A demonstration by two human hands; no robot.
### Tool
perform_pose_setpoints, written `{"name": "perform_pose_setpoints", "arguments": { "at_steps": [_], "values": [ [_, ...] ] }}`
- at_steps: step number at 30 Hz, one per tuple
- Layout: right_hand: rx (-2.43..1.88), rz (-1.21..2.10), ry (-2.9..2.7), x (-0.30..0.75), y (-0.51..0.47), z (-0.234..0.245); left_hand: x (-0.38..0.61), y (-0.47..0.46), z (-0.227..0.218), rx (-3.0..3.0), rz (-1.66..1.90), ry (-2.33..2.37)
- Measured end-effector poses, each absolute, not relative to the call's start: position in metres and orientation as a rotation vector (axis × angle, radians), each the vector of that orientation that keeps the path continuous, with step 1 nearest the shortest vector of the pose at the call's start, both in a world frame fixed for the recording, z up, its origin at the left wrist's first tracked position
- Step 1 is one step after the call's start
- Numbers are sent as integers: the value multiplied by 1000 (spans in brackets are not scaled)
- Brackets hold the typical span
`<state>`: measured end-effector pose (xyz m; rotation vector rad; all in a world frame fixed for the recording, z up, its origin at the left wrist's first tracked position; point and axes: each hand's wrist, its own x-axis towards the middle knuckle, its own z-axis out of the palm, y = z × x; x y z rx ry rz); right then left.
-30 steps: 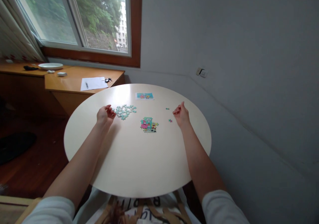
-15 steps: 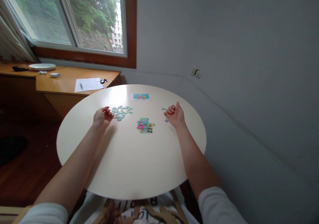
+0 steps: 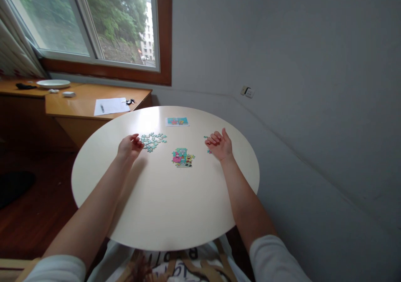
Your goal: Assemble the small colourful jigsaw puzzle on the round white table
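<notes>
A partly joined jigsaw puzzle (image 3: 183, 158) with pink, yellow and teal cartoon figures lies near the table's middle. To its left is a heap of loose teal puzzle pieces (image 3: 153, 141). My left hand (image 3: 130, 146) is held beside that heap, its fingers loosely curled and nothing visible in them. On the other side of the puzzle, my right hand (image 3: 221, 145) is turned palm up with the thumb raised and the fingers half bent, holding nothing. A few loose puzzle pieces (image 3: 209, 151) show just beside it, partly hidden by the hand.
Behind the puzzle lies a small reference picture (image 3: 177, 122). All this rests on a round white table (image 3: 163, 207). A wooden desk (image 3: 78, 106) at the back left carries a paper sheet (image 3: 111, 106), keys (image 3: 130, 102) and a white plate (image 3: 54, 83). A wall stands to the right.
My right hand has shifted very slightly left, covering a little more of the loose pieces there. My left hand and the puzzle look almost the same.
</notes>
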<state>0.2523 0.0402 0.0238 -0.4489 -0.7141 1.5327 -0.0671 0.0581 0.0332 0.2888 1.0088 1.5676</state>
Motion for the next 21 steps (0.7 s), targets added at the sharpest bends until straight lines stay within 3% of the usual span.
{"name": "perform_pose_setpoints", "arguments": {
  "at_steps": [21],
  "values": [
    [-440,1540,-707,253,39,26,-61,63,28,400,1569,1039]
  ]
}}
